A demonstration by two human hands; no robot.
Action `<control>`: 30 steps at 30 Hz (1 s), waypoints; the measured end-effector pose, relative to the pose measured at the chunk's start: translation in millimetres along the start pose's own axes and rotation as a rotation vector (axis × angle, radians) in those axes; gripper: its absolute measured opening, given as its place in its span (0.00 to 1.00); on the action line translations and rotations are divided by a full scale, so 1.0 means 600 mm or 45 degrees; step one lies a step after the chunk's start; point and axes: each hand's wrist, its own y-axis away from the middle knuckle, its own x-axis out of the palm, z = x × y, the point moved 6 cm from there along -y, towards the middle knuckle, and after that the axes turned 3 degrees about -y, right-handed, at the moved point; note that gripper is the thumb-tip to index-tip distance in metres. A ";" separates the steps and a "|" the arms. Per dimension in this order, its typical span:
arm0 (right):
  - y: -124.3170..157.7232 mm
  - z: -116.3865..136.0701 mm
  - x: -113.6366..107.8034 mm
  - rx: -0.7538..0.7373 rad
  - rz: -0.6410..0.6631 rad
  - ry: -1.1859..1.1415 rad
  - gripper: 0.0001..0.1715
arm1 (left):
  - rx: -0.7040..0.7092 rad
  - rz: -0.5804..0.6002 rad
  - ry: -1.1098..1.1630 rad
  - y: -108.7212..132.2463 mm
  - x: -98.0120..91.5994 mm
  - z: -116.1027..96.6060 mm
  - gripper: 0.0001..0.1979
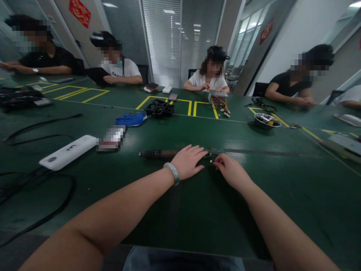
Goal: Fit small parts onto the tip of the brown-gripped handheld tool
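Note:
A dark, cylindrical electric screwdriver (158, 154) lies across the green table, its bit pointing left. My left hand (188, 162), with a pale bangle at the wrist, rests flat on the tool's right half, fingers stretched out and covering part of it. Just past its tail, my right hand (229, 169) is closed in a pinch on what looks like a thin dark cord (213, 154). Beside those fingertips shows a small gold-coloured metal piece (211, 161); whether it is joined to the cord I cannot tell.
To the left are a white power strip (69, 152) with black cables, a blurred phone-like object (112, 138) and a blue glove (131, 119). Farther back stand black trays (160, 108), a metal bowl (267, 121) and a box with coloured wires (218, 96). Several people sit opposite.

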 end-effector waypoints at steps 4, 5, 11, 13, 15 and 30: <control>0.005 -0.002 0.003 0.028 0.029 -0.053 0.09 | 0.005 0.066 -0.018 -0.004 0.014 0.002 0.18; 0.007 -0.003 0.004 0.042 0.050 -0.072 0.09 | 0.003 0.066 -0.015 -0.004 0.012 0.003 0.17; 0.020 0.010 0.007 0.044 0.144 -0.178 0.10 | 0.014 0.077 0.074 0.003 -0.007 0.010 0.12; 0.022 0.019 0.000 0.004 0.062 -0.176 0.10 | 0.038 0.090 0.091 0.006 -0.012 0.011 0.11; 0.024 0.030 -0.009 -0.059 -0.067 -0.161 0.10 | 0.059 0.094 0.097 0.007 -0.014 0.010 0.11; 0.012 0.038 0.007 -0.283 -0.116 -0.129 0.06 | 0.059 0.010 0.077 0.004 0.000 0.008 0.06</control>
